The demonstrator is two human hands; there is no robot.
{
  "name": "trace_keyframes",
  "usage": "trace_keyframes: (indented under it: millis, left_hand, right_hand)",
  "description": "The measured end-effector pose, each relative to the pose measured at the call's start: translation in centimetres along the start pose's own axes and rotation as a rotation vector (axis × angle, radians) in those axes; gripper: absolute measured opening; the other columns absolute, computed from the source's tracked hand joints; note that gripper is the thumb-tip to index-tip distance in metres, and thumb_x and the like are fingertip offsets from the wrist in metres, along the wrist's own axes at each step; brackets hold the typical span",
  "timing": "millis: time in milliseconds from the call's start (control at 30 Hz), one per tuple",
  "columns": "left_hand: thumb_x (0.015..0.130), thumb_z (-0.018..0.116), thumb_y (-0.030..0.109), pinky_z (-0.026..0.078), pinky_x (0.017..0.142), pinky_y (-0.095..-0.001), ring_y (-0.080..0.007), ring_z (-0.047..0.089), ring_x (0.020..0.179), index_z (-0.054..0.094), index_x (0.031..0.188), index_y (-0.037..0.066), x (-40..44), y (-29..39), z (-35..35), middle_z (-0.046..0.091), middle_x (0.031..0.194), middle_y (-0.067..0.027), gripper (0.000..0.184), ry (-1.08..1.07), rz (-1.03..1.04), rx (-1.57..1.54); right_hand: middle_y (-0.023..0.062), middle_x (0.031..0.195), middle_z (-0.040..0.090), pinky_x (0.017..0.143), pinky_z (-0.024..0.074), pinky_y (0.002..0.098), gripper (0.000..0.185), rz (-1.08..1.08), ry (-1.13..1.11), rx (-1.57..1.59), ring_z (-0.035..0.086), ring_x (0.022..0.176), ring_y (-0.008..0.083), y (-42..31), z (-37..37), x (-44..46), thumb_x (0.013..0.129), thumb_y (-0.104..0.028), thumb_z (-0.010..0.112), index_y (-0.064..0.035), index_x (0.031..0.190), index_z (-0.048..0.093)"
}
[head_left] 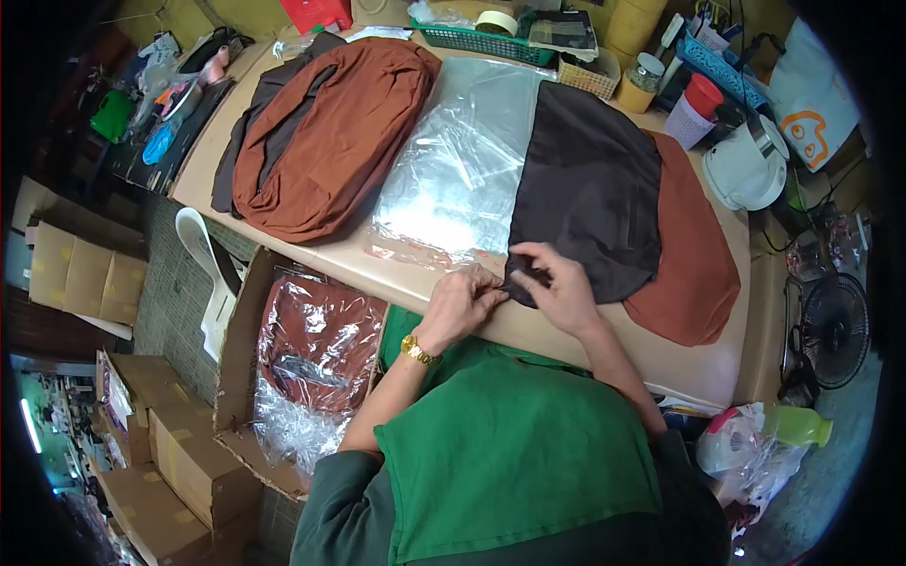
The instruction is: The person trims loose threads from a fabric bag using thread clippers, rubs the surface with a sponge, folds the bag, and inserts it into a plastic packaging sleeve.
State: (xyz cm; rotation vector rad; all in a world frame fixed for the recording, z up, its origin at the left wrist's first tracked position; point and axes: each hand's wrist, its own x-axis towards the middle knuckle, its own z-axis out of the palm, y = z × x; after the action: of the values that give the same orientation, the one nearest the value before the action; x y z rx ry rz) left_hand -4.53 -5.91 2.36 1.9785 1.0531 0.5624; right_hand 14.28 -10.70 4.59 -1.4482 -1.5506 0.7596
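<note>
On the table lies a black fabric piece (590, 189), partly over a rust-brown fabric piece (687, 250). My left hand (462, 300), with a gold watch on its wrist, pinches the black piece's lower left corner at the table's front edge. Just right of it my right hand (557, 288) rests over the same corner with its fingers curved and apart. To the left of the black fabric is a stack of clear plastic bags (453, 160). Further left lies a rust-brown bag (335, 141) with dark fabric under it.
An open cardboard box (236, 382) with plastic-wrapped brown items stands below the table's front left edge. Along the back are a green basket (481, 43), a yellow-lidded jar (642, 80) and a white appliance (746, 168). A black fan (832, 330) is at the right.
</note>
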Motion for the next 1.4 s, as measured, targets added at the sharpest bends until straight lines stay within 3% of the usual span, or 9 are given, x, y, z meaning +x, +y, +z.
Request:
trace_keyframes:
  millis: [167, 233, 433, 533, 733, 867, 967, 1133, 1400]
  left_hand:
    - [0.083, 0.077, 0.014, 0.052, 0.067, -0.0326, -0.0196, 0.066, 0.069, 0.076, 0.095, 0.004, -0.6, 0.0, -0.9, 0.071, 0.079, -0.0106, 0.016, 0.12, 0.003, -0.073]
    - [0.085, 0.075, 0.012, 0.051, 0.067, -0.0277, -0.0137, 0.066, 0.07, 0.076, 0.093, 0.001, -0.8, -0.5, -2.7, 0.074, 0.082, -0.011, 0.013, 0.234, -0.055, -0.15]
    - [0.083, 0.08, 0.009, 0.042, 0.061, -0.0165, -0.0009, 0.049, 0.068, 0.066, 0.12, -0.002, -1.0, -0.1, -1.2, 0.059, 0.079, 0.0074, 0.042, -0.045, -0.232, -0.652]
    - [0.084, 0.08, 0.011, 0.044, 0.059, -0.0176, -0.0013, 0.051, 0.067, 0.065, 0.121, -0.003, 0.0, 1.7, 0.8, 0.062, 0.082, 0.0048, 0.043, 0.103, -0.171, -0.889]
    - [0.095, 0.067, 0.012, 0.054, 0.063, -0.0173, -0.0074, 0.065, 0.073, 0.065, 0.107, -0.001, 1.2, 1.7, 1.9, 0.07, 0.093, -0.0066, 0.018, 0.079, -0.3, -1.331]
    - [0.1, 0.058, 0.008, 0.061, 0.081, -0.024, -0.0164, 0.07, 0.092, 0.06, 0.102, -0.002, 0.7, 2.1, 1.5, 0.068, 0.098, -0.0108, 0.011, 0.057, -0.286, -1.573]
    - [0.1, 0.056, 0.006, 0.061, 0.089, -0.0285, -0.0186, 0.069, 0.101, 0.058, 0.102, -0.003, 0.4, 2.5, 0.7, 0.064, 0.099, -0.0087, 0.009, 0.024, -0.241, -1.612]
    - [0.101, 0.054, 0.008, 0.062, 0.086, -0.0282, -0.0208, 0.071, 0.094, 0.06, 0.102, -0.004, 0.3, 2.3, 1.2, 0.069, 0.101, -0.0173, 0.013, 0.032, -0.15, -1.615]
    - [0.102, 0.054, 0.009, 0.06, 0.086, -0.0275, -0.0139, 0.068, 0.092, 0.061, 0.102, -0.002, 0.2, 2.4, 1.6, 0.067, 0.099, -0.0082, 0.013, 0.088, -0.103, -1.506]
  right_hand:
    - [0.0133, 0.082, 0.068, 0.067, 0.0503, 0.0321, 0.019, -0.082, -0.132, -0.04, 0.067, 0.077, 0.0158, 2.7, 0.3, 1.2, 0.088, -0.012, 0.073, 0.002, 0.094, 0.061]
    - [0.0112, 0.076, 0.064, 0.063, 0.0464, 0.0308, 0.018, -0.05, 0.138, 0.084, 0.058, 0.069, 0.0114, 2.5, -0.1, 1.4, 0.089, -0.011, 0.072, 0.0021, 0.09, 0.06]
    - [-0.0037, 0.071, 0.051, 0.059, 0.0361, 0.0219, 0.02, -0.045, 0.234, 0.167, 0.042, 0.066, 0.0027, 1.3, -0.1, 1.5, 0.095, -0.014, 0.067, -0.0016, 0.084, 0.055]
    - [0.0056, 0.072, 0.062, 0.06, 0.0457, 0.0276, 0.017, -0.03, 0.223, 0.104, 0.055, 0.066, 0.0085, -0.5, -0.3, 0.9, 0.091, -0.011, 0.071, 0.0, 0.086, 0.059]
    - [0.0087, 0.08, 0.064, 0.062, 0.0478, 0.029, 0.017, -0.053, 0.21, 0.094, 0.061, 0.071, 0.0139, 0.0, 0.0, 0.2, 0.089, -0.012, 0.073, -0.0005, 0.095, 0.061]
    - [0.0111, 0.101, 0.059, 0.066, 0.0498, 0.0338, 0.034, -0.081, 0.286, 0.01, 0.063, 0.08, 0.0206, -2.6, -0.9, -0.1, 0.088, -0.019, 0.073, -0.0056, 0.117, 0.059]
    - [0.01, 0.095, 0.057, 0.068, 0.0504, 0.0374, 0.037, -0.188, 0.237, -0.309, 0.062, 0.077, 0.0272, -4.2, -2.2, -0.3, 0.084, -0.018, 0.076, -0.006, 0.115, 0.061]
    - [-0.0003, 0.084, 0.058, 0.059, 0.0399, 0.0321, 0.024, -0.45, 0.359, -0.603, 0.057, 0.068, 0.0168, -5.2, -2.2, -0.6, 0.072, -0.014, 0.079, -0.0109, 0.094, 0.07]
    - [-0.0021, 0.08, 0.057, 0.059, 0.0379, 0.0303, 0.02, -0.556, 0.355, -0.712, 0.056, 0.065, 0.0136, -5.6, -2.0, -0.7, 0.074, -0.011, 0.076, -0.0104, 0.093, 0.07]
